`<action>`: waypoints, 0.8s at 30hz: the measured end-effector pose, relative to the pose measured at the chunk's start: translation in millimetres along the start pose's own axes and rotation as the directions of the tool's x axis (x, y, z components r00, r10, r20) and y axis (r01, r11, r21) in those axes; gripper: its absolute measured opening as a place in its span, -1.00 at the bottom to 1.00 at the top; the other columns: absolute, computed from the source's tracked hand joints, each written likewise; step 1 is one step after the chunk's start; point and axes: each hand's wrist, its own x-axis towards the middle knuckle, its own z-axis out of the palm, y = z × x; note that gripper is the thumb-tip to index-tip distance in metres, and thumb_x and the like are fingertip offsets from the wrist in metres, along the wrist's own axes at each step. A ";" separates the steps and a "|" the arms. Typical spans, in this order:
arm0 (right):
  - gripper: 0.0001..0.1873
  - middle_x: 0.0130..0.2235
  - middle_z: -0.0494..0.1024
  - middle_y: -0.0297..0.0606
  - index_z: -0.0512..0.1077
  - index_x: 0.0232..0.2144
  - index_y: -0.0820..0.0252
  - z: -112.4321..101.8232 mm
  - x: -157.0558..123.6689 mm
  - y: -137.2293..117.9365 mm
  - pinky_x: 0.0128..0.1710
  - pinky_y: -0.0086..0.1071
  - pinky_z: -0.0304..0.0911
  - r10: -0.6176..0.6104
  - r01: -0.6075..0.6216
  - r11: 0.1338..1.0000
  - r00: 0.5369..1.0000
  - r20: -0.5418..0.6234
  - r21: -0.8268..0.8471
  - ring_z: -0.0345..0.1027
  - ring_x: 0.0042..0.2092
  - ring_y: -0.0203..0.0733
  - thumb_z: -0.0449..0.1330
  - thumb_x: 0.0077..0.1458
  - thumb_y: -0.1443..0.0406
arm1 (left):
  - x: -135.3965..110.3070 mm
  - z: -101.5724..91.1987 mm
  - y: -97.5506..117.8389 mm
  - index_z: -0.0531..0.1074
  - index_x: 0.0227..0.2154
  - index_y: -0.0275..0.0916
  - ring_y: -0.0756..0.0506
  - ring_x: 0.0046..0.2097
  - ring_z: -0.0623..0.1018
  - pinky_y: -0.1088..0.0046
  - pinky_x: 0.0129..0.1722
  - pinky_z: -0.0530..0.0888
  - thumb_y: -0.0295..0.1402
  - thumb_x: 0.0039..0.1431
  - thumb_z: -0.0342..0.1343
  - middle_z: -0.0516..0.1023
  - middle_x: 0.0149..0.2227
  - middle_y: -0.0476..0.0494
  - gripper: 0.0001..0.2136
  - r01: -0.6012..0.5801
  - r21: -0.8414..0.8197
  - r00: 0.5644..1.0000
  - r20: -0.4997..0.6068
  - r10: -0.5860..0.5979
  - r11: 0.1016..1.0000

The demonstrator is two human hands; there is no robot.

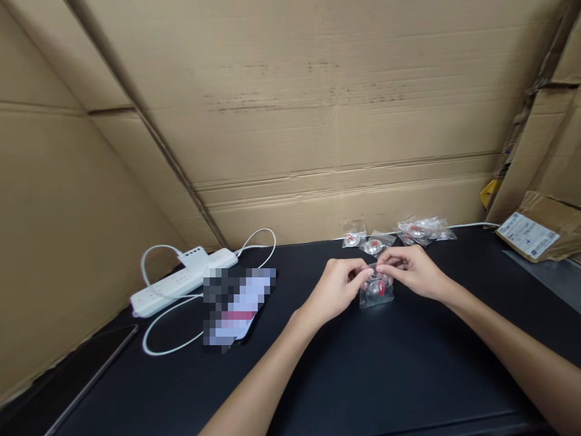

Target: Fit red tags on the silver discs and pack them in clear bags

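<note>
Both of my hands meet over the black table (345,363). My left hand (338,287) and my right hand (413,269) pinch the top edge of a small clear plastic bag (376,289) from either side. The bag hangs between them and holds a small round part with red on it. Its lower edge is close to the table; whether it touches I cannot tell. Behind my hands, by the cardboard wall, lie several more such clear bags (420,231), each with a red and white part inside.
A white power strip (181,281) with a looping white cable (167,345) lies at the left. Beside it rests a phone (238,306). Cardboard walls (318,121) close in the back and left. A cardboard box with a white label (529,233) sits at the right.
</note>
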 end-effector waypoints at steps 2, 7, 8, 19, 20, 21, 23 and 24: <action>-0.81 -0.45 0.56 -0.29 0.54 -0.39 0.16 -1.6 0.0 0.3 -0.42 -0.37 0.36 -0.003 0.003 0.999 1.000 0.014 -0.039 0.44 -0.46 -0.23 0.26 0.10 0.16 | 0.2 -1.1 -1.5 0.50 -0.49 -0.25 0.00 -0.52 0.42 0.52 -0.47 0.29 -0.26 0.27 -0.01 0.50 -0.55 -0.02 -0.71 0.006 -0.019 1.000 0.023 -0.005 1.000; -0.78 -0.52 0.57 -0.30 0.55 -0.40 0.17 -6.6 0.4 6.4 -0.46 -0.37 0.39 0.047 -0.047 0.999 0.996 0.070 -0.008 0.46 -0.50 -0.22 0.28 0.07 0.13 | 1.6 -6.7 -8.6 0.46 -0.57 -0.27 0.02 -0.57 0.36 0.53 -0.52 0.23 -0.23 0.25 0.00 0.44 -0.63 -0.01 -0.66 0.016 0.040 0.997 0.079 -0.019 0.999; -0.77 -0.53 0.57 -0.30 0.54 -0.42 0.17 -7.2 0.3 7.8 -0.46 -0.37 0.40 0.059 -0.060 0.998 0.994 0.087 0.013 0.46 -0.51 -0.23 0.28 0.07 0.12 | 2.0 -8.0 -10.4 0.44 -0.59 -0.26 0.03 -0.58 0.34 0.54 -0.54 0.21 -0.22 0.24 0.00 0.42 -0.65 0.00 -0.65 0.013 0.070 0.996 0.089 -0.020 0.997; -0.76 -0.47 0.60 -0.23 0.51 -0.40 0.23 -8.3 1.8 7.7 -0.41 -0.35 0.43 0.106 -0.124 0.987 0.980 0.167 0.103 0.50 -0.47 -0.23 0.25 0.10 0.15 | 3.8 -22.8 -16.0 0.41 -0.60 -0.24 0.05 -0.60 0.29 0.55 -0.56 0.20 -0.23 0.25 -0.03 0.37 -0.67 0.04 -0.65 0.002 0.101 0.977 0.214 -0.024 0.995; -0.77 -0.46 0.60 -0.22 0.51 -0.40 0.23 -8.9 1.7 7.4 -0.41 -0.34 0.43 0.108 -0.126 0.987 0.980 0.170 0.101 0.50 -0.47 -0.22 0.25 0.10 0.15 | 3.6 -23.1 -15.7 0.41 -0.60 -0.24 0.05 -0.60 0.29 0.55 -0.56 0.20 -0.25 0.25 -0.03 0.37 -0.66 0.04 -0.66 -0.002 0.104 0.976 0.217 -0.021 0.995; -0.77 -0.46 0.60 -0.22 0.50 -0.39 0.22 -9.6 1.5 7.0 -0.40 -0.34 0.44 0.111 -0.129 0.987 0.979 0.172 0.098 0.51 -0.46 -0.22 0.25 0.10 0.15 | 3.4 -23.0 -15.4 0.41 -0.59 -0.24 0.05 -0.59 0.30 0.55 -0.56 0.20 -0.26 0.25 -0.03 0.38 -0.66 0.04 -0.67 -0.006 0.105 0.976 0.219 -0.018 0.994; -0.77 -0.45 0.61 -0.22 0.50 -0.39 0.22 -11.0 0.9 6.3 -0.40 -0.34 0.44 0.119 -0.136 0.987 0.978 0.173 0.089 0.52 -0.45 -0.22 0.26 0.09 0.15 | 3.1 -22.0 -15.1 0.41 -0.57 -0.24 0.05 -0.58 0.32 0.55 -0.55 0.21 -0.29 0.25 -0.03 0.39 -0.64 0.04 -0.70 -0.006 0.104 0.975 0.221 -0.018 0.995; -0.78 -0.44 0.61 -0.21 0.50 -0.39 0.22 -11.7 0.6 5.9 -0.39 -0.34 0.44 0.123 -0.139 0.987 0.977 0.173 0.085 0.52 -0.45 -0.21 0.26 0.09 0.15 | 2.9 -21.3 -15.1 0.41 -0.56 -0.25 0.05 -0.58 0.33 0.55 -0.54 0.22 -0.30 0.25 -0.03 0.40 -0.63 0.03 -0.71 -0.005 0.105 0.975 0.223 -0.018 0.994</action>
